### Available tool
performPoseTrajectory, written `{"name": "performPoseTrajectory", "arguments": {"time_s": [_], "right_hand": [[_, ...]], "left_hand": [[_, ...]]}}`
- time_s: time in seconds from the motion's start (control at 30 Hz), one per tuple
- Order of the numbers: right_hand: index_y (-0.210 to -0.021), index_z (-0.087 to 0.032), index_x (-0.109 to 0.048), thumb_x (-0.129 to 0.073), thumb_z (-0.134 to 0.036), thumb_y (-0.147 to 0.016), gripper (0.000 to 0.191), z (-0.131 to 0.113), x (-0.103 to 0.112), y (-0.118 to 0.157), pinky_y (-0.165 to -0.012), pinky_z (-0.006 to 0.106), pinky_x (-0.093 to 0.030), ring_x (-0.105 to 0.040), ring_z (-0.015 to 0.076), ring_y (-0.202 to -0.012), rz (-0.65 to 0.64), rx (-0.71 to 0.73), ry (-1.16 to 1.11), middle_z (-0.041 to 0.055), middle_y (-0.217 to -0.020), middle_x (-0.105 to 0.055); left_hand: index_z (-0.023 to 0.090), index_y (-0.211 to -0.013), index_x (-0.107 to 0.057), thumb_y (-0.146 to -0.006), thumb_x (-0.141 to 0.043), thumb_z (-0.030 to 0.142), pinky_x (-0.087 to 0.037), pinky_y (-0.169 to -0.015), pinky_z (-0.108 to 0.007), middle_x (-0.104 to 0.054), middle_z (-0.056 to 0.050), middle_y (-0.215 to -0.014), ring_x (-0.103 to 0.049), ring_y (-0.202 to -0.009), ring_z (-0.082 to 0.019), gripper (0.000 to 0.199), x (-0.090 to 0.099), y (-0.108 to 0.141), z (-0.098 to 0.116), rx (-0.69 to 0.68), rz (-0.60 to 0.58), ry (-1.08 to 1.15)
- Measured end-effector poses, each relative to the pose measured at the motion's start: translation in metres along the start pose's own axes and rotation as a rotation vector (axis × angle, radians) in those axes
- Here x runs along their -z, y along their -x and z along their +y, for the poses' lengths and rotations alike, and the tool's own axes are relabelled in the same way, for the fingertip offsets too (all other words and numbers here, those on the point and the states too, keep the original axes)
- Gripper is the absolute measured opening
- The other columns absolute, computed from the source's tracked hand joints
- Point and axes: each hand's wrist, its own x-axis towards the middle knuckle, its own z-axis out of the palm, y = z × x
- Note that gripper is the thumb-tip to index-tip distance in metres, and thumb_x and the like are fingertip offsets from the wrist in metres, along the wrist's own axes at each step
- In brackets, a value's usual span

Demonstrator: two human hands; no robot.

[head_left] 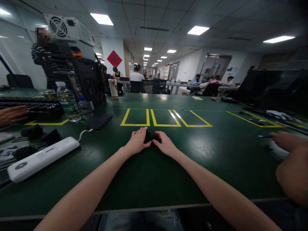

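Observation:
My left hand [139, 140] is closed around a small black object [147, 137] at the middle of the green table [134, 179]. Just to its right, my right hand [164, 142] pinches another small dark piece [157, 138] between thumb and fingers. The two thumbs nearly meet. Whether the dark pieces are joined cannot be made out. Both hands rest low over the tabletop, just in front of the yellow tape outlines [166, 125].
A white power strip [44, 158], black adapters, a water bottle [68, 104] and a computer case [88, 80] stand left. Another person's hand [14, 115] is at far left. At right, a person's hand [286, 140] holds a thin tool near a dark monitor [276, 91].

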Motion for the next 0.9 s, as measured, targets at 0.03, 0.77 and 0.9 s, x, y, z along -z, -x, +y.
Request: {"name": "performPoseTrajectory", "arguments": {"time_s": [0.03, 0.77, 0.9], "right_hand": [[-0.112, -0.017, -0.042, -0.053, -0.036, -0.071, 0.046, -0.002, 0.003, 0.002, -0.094, 0.041, -0.032, -0.044, 0.0215, -0.107, 0.004, -0.013, 0.072, 0.01, -0.115, -0.045], [-0.106, -0.019, -0.038, -0.065, -0.027, -0.062, 0.052, -0.03, 0.006, 0.013, -0.079, 0.036, -0.039, -0.053, 0.0212, -0.091, -0.18, 0.095, 0.158, 0.0068, -0.097, -0.054], [-0.096, -0.019, -0.037, -0.067, -0.031, -0.059, 0.049, -0.045, 0.011, 0.025, -0.069, 0.032, -0.045, -0.056, 0.0172, -0.079, -0.322, 0.018, -0.077, 0.0025, -0.089, -0.055]], "left_hand": [[0.014, -0.122, -0.027, -0.072, -0.049, 0.044, -0.032, -0.086, -0.042, -0.043, -0.013, -0.118, -0.043, -0.107, -0.028, 0.062, 0.0, -0.001, -0.005, 0.064, -0.024, 0.009], [0.02, -0.122, -0.027, -0.069, -0.056, 0.04, -0.037, -0.079, -0.032, -0.048, -0.007, -0.108, -0.05, -0.093, -0.021, 0.064, 0.053, 0.015, 0.014, -0.255, -0.311, -0.104], [0.023, -0.122, -0.027, -0.071, -0.054, 0.042, -0.037, -0.074, -0.031, -0.048, -0.005, -0.1, -0.051, -0.085, -0.02, 0.061, 0.065, 0.027, 0.036, -0.32, -0.386, -0.173]]}}
